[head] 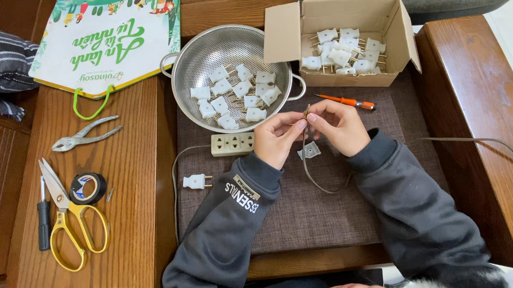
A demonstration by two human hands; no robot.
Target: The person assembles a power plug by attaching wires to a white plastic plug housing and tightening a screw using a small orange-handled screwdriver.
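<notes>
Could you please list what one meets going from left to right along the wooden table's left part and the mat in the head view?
Black-handled screwdriver → yellow scissors → tape roll → white plug → left hand → right hand.

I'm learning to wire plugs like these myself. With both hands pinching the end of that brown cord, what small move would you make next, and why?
Probably lower the cord end toward the open plug piece on the mat just below. Both the left hand and right hand hold the cord's tip between fingertips, and the orange screwdriver lies near the right hand.
</notes>
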